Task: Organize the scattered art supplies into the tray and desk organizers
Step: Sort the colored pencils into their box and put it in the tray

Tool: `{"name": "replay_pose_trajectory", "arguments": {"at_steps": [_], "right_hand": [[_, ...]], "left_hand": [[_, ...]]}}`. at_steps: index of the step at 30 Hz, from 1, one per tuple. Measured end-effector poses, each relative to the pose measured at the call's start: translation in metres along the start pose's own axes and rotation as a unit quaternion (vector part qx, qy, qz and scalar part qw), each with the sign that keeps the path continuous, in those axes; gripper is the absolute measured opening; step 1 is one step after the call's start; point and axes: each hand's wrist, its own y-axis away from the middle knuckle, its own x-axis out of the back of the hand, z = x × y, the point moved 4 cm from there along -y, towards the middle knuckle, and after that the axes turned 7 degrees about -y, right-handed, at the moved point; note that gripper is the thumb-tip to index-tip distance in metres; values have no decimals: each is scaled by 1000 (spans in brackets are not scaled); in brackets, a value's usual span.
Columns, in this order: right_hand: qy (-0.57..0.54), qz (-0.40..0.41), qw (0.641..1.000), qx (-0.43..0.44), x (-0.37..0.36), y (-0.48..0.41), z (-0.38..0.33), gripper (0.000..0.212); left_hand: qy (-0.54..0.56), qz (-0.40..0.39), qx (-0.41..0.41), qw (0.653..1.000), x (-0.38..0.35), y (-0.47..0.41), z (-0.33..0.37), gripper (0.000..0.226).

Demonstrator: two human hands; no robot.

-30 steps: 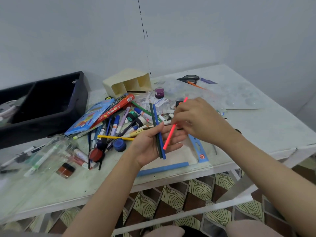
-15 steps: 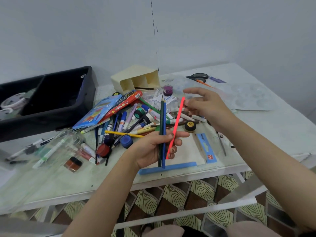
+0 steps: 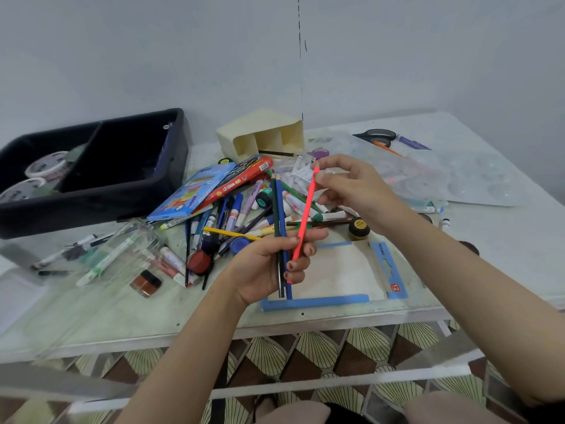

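My left hand grips a small bundle of pencils upright above the table's front edge: a dark green one, a blue one and a neon red one. My right hand pinches the top end of the red pencil with thumb and fingertips. Behind the hands lies a heap of pens, markers and paint pots. The black tray stands at the back left. A cream desk organizer lies on its side behind the heap.
Two coloured pencil boxes lie by the tray. A clear plastic jar lies at the left. A sheet taped with blue tape and a blue ruler sit at the front edge. Scissors and a clear palette lie at the back right.
The right hand, which had let go of the red pencil and reached toward the heap, has come back and pinches that pencil's top. The left hand still holds the bundle.
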Motion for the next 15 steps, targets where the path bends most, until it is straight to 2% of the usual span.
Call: {"name": "replay_pose_trajectory", "arguments": {"at_steps": [7,9,10,11,13,15], "right_hand": [[79,-111,991,11,-29,-7,7,3],[109,-111,988,13,-34,-10,12,14],[159,-102,982,23,-33,-12,15,18],[241,-98,965,46,-32,-14,17,20],[421,-115,895,94,-30,-15,20,18],[499,-132,851,104,-31,-13,24,17]], "left_hand": [[-11,52,2,999,5,9,3,34],[0,79,-9,997,7,11,6,30],[6,97,-16,995,8,12,8,30],[14,116,-24,993,10,13,10,32],[32,154,-37,987,16,16,14,34],[48,182,-45,981,23,18,17,34]]}}
